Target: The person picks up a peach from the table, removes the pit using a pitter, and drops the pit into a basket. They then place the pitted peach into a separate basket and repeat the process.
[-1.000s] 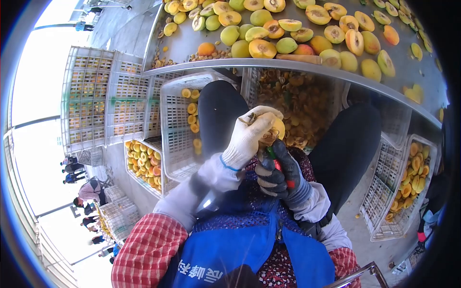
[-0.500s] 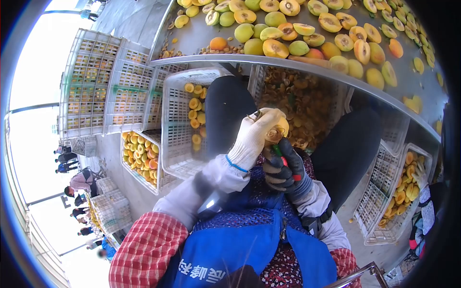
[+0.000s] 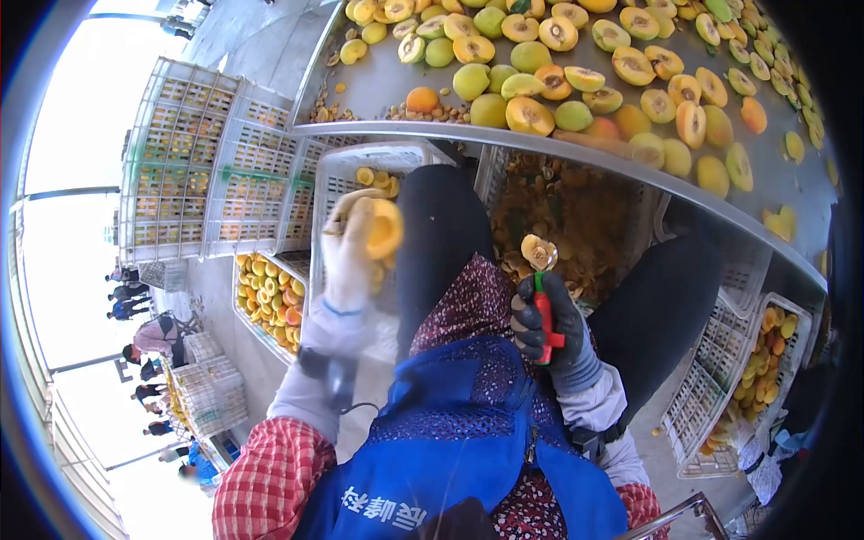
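So the left hand (image 3: 346,261), in a white glove, was up at about 10 o'clock from the blue apron (image 3: 450,450). Its fingers were curled around a yellow peach half (image 3: 385,227) with the cut face turned toward 3 o'clock. That hand was pretty blurred, so I couldn't make out the exact finger placement.

The right hand (image 3: 551,335), in a dark glove, sat well apart from it at roughly 2 o'clock. It was clenched in a fist around a red-handled pitting tool (image 3: 544,317) held nearly upright. A peach pit (image 3: 537,251) with a bit of flesh on it was perched on the tool's tip.

Behind the left hand, a white plastic crate (image 3: 335,193) had a few more halves in it. At 9 o'clock from that, another crate (image 3: 270,301) was full of whole fruit. Right behind the tool, under the desk, a scrap crate (image 3: 567,202) was packed with brownish pits. The steel desk (image 3: 378,85) ran across 12 o'clock, covered in whole and halved peaches. One more crate of halves (image 3: 765,360) sat out at 4 o'clock.
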Demonstrator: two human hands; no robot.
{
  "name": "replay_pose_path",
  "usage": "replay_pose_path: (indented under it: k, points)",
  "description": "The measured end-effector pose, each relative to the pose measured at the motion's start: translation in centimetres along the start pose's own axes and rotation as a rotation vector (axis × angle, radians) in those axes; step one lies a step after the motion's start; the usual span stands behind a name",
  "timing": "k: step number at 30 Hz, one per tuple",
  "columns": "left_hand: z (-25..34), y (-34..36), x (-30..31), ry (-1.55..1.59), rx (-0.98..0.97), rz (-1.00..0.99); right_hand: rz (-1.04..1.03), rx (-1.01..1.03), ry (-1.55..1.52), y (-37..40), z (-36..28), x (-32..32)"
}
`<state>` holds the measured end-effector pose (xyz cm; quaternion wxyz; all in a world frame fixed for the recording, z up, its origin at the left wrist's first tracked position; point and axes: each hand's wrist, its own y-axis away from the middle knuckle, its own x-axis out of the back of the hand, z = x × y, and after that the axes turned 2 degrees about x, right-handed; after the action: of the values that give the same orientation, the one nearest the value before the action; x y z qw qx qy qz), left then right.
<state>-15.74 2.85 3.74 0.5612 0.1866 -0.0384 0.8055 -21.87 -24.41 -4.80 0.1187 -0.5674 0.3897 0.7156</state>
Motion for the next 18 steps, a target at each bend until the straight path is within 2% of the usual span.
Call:
replay_pose_path:
  k: [1,2,3,4,6,7,9,11,12,14,15,18]
  points:
    - [-0.1,-1.6,2.2,-0.3,-0.079,0.05,0.007,0.015,0.015,-0.4,-0.1,0.7]
    - [-1.3,-3.7,4.5,-0.78,-0.177,0.067,0.06,0.072,0.109,-0.7,0.0,0.9]
    - [-0.5,-4.9,5.1,-1.232,-0.123,0.076,0.114,0.134,0.202,-1.1,0.1,1.0]
    - [-0.2,-6.3,4.5,-1.175,-0.204,0.09,0.166,0.193,0.295,-1.6,0.0,0.8]
    - [1.0,-8.8,2.3,-1.064,-0.335,0.099,0.187,0.183,0.318,-1.9,-0.3,0.4]
    - [2.9,-10.3,0.2,-0.903,-0.301,0.036,0.219,0.166,0.325,-2.2,-0.6,0.4]
    - [3.9,-14.9,-3.7,-0.913,-0.348,-0.037,0.261,0.117,0.342,-2.7,-1.2,0.3]
    - [3.2,-19.3,-6.9,-1.24,-0.376,-0.087,0.281,0.048,0.354,-2.5,-1.8,0.0]
    - [2.0,-21.2,-7.3,-1.277,-0.367,-0.159,0.291,0.012,0.357,-2.4,-2.0,0.0]
    - [-0.2,-24.5,-8.1,-1.351,-0.37,-0.311,0.333,0.073,0.358,-2.6,-2.4,0.2]
    - [0.2,-25.5,-8.2,-1.306,-0.3,-0.404,0.353,0.11,0.358,-2.8,-2.7,0.2]
    - [2.3,-22.6,-8.7,-1.195,-0.25,-0.525,0.368,0.105,0.307,-2.5,-3.4,-0.6]
